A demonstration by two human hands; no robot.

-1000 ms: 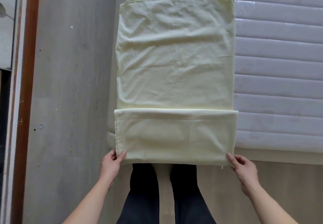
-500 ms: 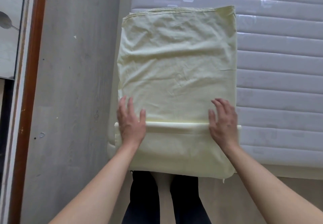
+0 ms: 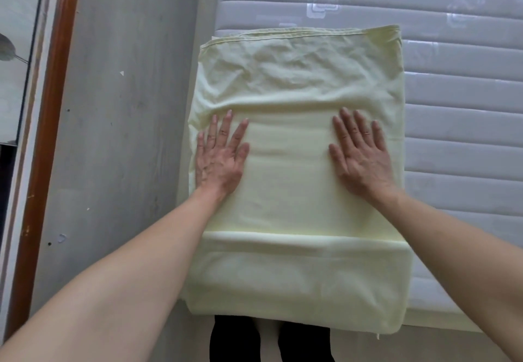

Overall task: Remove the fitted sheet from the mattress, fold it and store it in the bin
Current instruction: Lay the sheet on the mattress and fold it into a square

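Note:
A pale yellow fitted sheet (image 3: 297,84), folded into a long rectangle, lies on the left corner of the bare quilted mattress (image 3: 458,124). Its near end is folded over in a band close to the mattress edge. My left hand (image 3: 222,152) lies flat on the sheet's left side with fingers spread. My right hand (image 3: 360,153) presses flat on the right side, fingers straight. Fabric bunches in a ridge just beyond both sets of fingertips. No bin is in view.
Grey floor (image 3: 119,135) runs along the left of the mattress. A brown wooden frame (image 3: 48,135) stands at the far left. My dark trouser legs (image 3: 271,339) show below the sheet's near edge.
Both hands left the sheet's near corners, came down flat on the folded band, then slid farther up the sheet, smoothing it. The view has moved closer.

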